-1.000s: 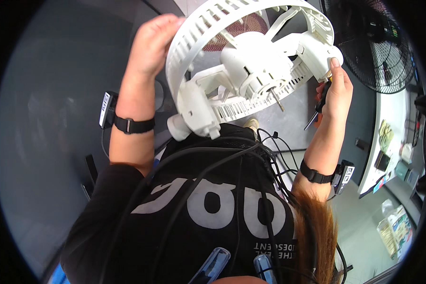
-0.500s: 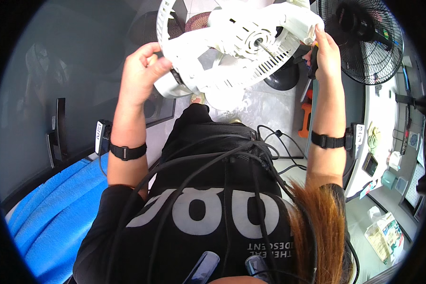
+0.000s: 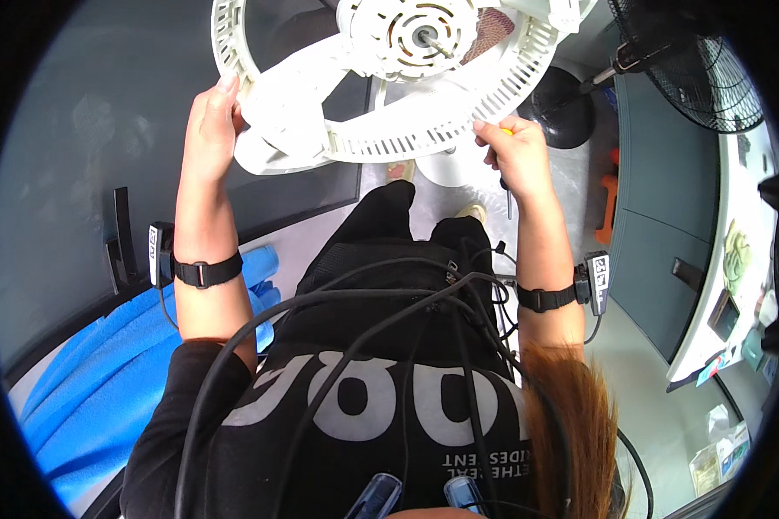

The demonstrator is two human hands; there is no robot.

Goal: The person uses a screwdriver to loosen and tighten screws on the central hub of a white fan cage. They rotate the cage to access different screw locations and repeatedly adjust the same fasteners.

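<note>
In front of me, at the top of the view, is a white plastic fan housing (image 3: 389, 143) with a slotted ring, a round motor part and a thin metal shaft at its middle. My left hand (image 3: 209, 130) grips its left side, with the thumb on the near face. My right hand (image 3: 514, 156) is closed around a screwdriver (image 3: 508, 201) with some yellow and black on its handle, its thin shaft pointing down. The fingertips of that hand touch or nearly touch the ring's lower right rim. The housing's top is cut off by the picture edge.
A black standing fan (image 3: 710, 82) and its round base (image 3: 567, 108) are at the right. Below the housing, a white round base (image 3: 446, 169) sits on the floor. A dark glossy panel (image 3: 78, 130), blue cloth (image 3: 112, 381) and white tabletop (image 3: 710, 294) flank me. Cables (image 3: 337, 294) cross my front.
The housing has shifted left and turned, its shaft facing me more squarely. My right hand has come off its upper right part and moved down and left to the lower rim.
</note>
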